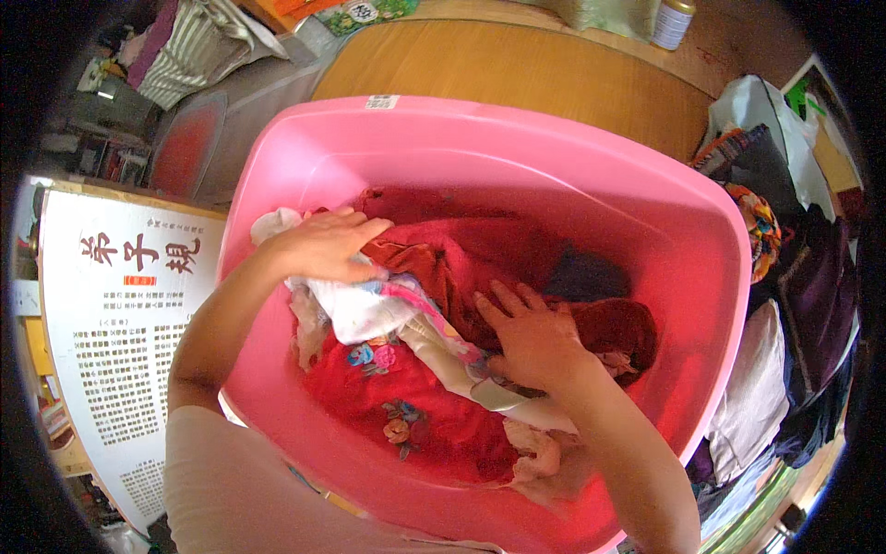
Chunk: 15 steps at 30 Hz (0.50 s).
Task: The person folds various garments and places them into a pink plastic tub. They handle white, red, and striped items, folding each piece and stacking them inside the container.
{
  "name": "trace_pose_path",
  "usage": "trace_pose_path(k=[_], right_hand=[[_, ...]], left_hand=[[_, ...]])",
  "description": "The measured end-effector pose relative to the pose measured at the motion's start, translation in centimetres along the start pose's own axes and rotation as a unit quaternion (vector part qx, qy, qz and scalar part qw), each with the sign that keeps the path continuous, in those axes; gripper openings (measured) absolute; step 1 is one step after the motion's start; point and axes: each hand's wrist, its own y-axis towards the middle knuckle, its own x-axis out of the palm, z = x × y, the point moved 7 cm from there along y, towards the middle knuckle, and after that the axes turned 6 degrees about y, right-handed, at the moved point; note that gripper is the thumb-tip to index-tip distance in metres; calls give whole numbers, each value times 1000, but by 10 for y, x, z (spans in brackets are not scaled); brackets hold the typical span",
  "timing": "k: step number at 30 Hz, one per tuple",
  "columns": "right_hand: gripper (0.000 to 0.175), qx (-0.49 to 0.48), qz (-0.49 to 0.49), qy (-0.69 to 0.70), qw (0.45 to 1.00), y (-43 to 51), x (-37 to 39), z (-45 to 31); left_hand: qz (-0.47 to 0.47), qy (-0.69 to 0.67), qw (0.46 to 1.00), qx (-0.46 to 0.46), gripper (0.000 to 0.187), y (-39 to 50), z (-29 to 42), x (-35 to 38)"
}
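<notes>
A large pink plastic tub [498, 124] stands before me with a heap of cloth items in it. My left hand [332, 246] lies spread over a white cloth with coloured trim [360, 305] at the tub's left side. My right hand [529, 332] rests with fingers apart on dark red velvety fabric [443, 277] near the middle. Below both hands is bright red cloth with embroidered flowers [443, 408]. A beige frilly cloth [536, 450] lies by my right forearm, and a dark piece [588, 273] sits deeper behind my right hand. No grip on the fabric is plain.
Behind the tub is a wooden table surface [512, 62] with a white container [671, 24] at its far edge. Piled clothes [817, 298] and a light cloth [751, 401] lie to the right. A white board bearing writing [124, 332] stands at left.
</notes>
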Motion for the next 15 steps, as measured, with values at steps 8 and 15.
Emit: trace_pose_path(k=[8,15], right_hand=[[80,-37,-23,2,999,-9,-6,-3],[77,-48,-17,-2,999,-12,-7,-5]], left_hand=[[124,-22,990,-61,83,-59,27,17],[202,-174,962,-63,88,-68,12,21]])
